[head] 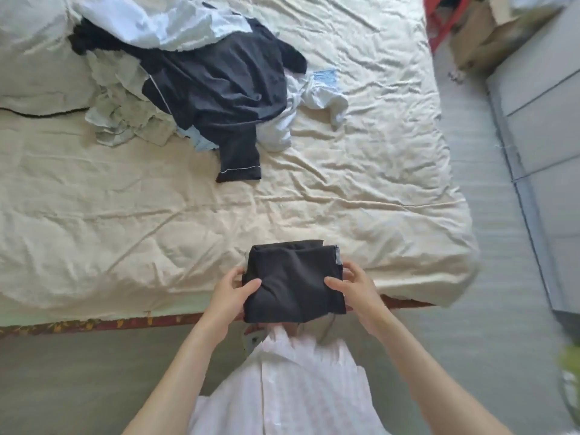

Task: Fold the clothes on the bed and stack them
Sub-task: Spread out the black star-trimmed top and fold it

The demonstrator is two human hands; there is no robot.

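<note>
Cream sheets cover the big bed [314, 199], all wrinkly, with grey floor [489, 309] at 3 o'clock beside it and some boxes [477, 36] up at 1 o'clock.

Down at 6 o'clock, near the bed's edge, the person holds a folded dark cloth [293, 282]. It is a neat little square. The left hand [233, 293] grips its left side, thumb on top, and the right hand [353, 288] grips its right side the same way — both hands are closed on it. It looks lifted a bit, not lying flat, but I cannot tell for sure.

Up at 11 o'clock is a messy pile of clothes [175, 67]. A dark top with a thin white line [216, 86] lies on it, one sleeve [240, 158] hanging down toward the middle of the bed. White and pale blue things [317, 92] peek out around it.

So I think the job is only just started — one piece looks folded, and I see no stack yet anywhere on the bed. The folded square needs a spot to sit. Then the whole pile waits to be folded, one by one.
</note>
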